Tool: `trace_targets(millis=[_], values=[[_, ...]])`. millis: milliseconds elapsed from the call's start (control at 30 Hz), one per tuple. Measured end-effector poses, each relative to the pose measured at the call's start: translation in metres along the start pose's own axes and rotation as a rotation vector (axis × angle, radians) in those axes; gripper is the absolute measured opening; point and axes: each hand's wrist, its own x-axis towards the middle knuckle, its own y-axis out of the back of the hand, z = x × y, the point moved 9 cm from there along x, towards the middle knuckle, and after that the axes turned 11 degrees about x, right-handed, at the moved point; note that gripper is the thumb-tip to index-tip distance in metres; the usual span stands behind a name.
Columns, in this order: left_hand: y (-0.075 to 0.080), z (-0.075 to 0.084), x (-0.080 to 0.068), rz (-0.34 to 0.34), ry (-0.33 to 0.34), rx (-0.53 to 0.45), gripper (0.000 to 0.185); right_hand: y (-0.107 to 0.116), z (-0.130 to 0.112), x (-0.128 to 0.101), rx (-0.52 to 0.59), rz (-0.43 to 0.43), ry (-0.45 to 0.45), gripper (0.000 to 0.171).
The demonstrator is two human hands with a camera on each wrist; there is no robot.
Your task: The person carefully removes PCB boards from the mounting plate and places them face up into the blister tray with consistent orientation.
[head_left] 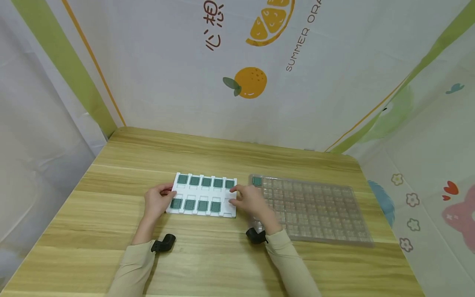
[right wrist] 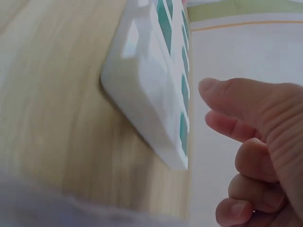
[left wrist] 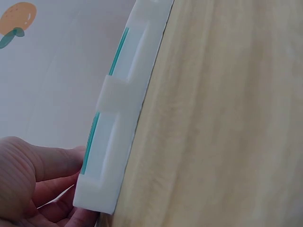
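I've got my left hand [head_left: 157, 201] gripping the white tray [head_left: 202, 194] at 9 o'clock, right hand [head_left: 248, 199] loosely curled, fingertips touching it at 3. Nine green chips [head_left: 206, 182] inside, one in the clear tray [head_left: 315, 208].

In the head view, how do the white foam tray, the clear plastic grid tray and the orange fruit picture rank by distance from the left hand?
1. White foam tray: held at its left edge by the left hand.
2. Clear plastic grid tray: farther right on the table.
3. Orange fruit picture: on the backdrop behind.
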Motion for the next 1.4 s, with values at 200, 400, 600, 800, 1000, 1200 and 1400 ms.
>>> trace_targets(millis=[200,400,600,800,1000,1200,1400], values=[[0.000,0.000,0.000,0.000,0.004,0.002,0.021,-0.011,-0.010,0.003,-0.029,-0.036,0.038,0.027],[-0.001,-0.001,0.000,0.003,0.002,0.003,0.020,-0.020,-0.019,0.002,-0.025,-0.055,0.093,0.027],[-0.001,-0.001,0.001,0.000,0.009,0.007,0.021,-0.027,-0.027,0.002,-0.027,-0.076,0.115,0.029],[-0.001,-0.002,0.001,-0.002,0.015,0.010,0.021,-0.033,-0.027,0.003,-0.020,-0.104,0.098,0.029],[-0.002,-0.003,0.001,-0.005,0.023,0.003,0.021,-0.037,-0.028,0.004,-0.058,-0.115,0.091,0.028],[-0.002,-0.002,0.001,-0.005,0.021,0.000,0.021,-0.037,-0.031,0.006,-0.091,-0.115,0.089,0.027],[-0.002,-0.002,0.001,-0.008,0.024,-0.007,0.022,-0.038,-0.032,0.006,-0.101,-0.107,0.082,0.026]])
